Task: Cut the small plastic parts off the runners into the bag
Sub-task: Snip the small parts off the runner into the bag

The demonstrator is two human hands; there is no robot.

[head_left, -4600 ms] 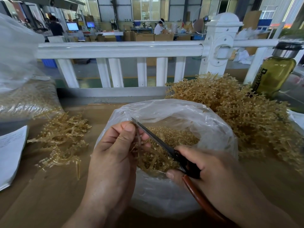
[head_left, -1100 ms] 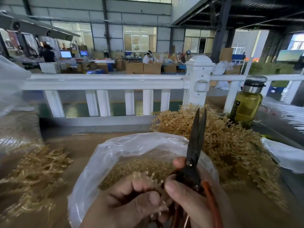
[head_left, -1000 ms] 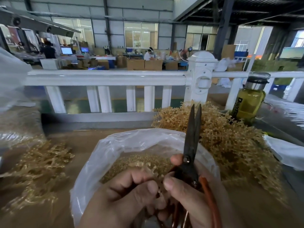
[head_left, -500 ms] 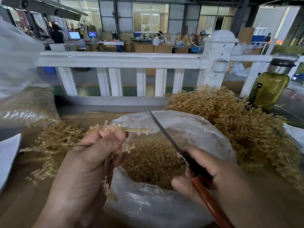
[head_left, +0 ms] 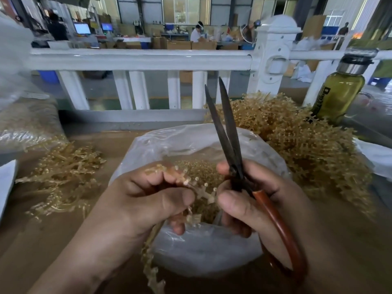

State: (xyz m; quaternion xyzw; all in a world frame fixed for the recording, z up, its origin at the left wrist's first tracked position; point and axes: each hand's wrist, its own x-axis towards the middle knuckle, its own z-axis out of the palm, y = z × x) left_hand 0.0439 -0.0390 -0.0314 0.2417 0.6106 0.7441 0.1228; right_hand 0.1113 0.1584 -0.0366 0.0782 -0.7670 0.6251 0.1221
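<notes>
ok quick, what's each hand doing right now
left hand: closed, gripping a runner of parts over the bag
right hand: closed, holding the scissors, blades up

Dull dark metal scissors (head_left: 228, 143), glossy red-brown handle, crinkled clear plastic bag (head_left: 203, 249), translucent amber runners (head_left: 307, 149)

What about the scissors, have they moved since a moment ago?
Yes. The scissors in the right hand swung upright: their tips were low over the bag and now stand up in front of the white fence.
</notes>
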